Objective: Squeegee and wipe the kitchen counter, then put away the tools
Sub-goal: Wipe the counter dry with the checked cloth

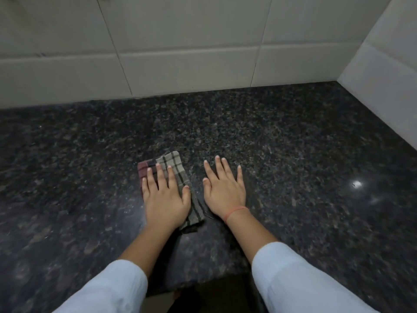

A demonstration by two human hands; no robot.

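2 hands, 1 cloth, 1 counter, 2 tiled walls in view.

Left hand (165,197): flat, palm down on a folded checked dishcloth (174,168), fingers straight and slightly apart, thumb out to the right on the cloth's grey part. It presses the cloth, no curl or pinch.

Right hand (225,190): flat, palm down straight on the dark speckled granite counter (293,136), fingers straight & spread, thumb out to the left. Holds nothing. 1 thin red thread bracelet (235,211) on the right wrist.

Dishcloth: 1 pc, grey w/ dark stripes, maroon patch at its far-left corner. Lies on the counter near the near edge, about mid-frame, mostly under the left hand; far end and right strip stick out. Just left of the right hand, narrow gap, not touching.

2 light blue sleeves (300,274), one per forearm, pushed up short of the wrists.

White tiled wall (180,64) at the far side, 2nd tiled wall (388,59) on the right; they meet the counter at the far-right corner. 1 bright light glint on the counter, right side.
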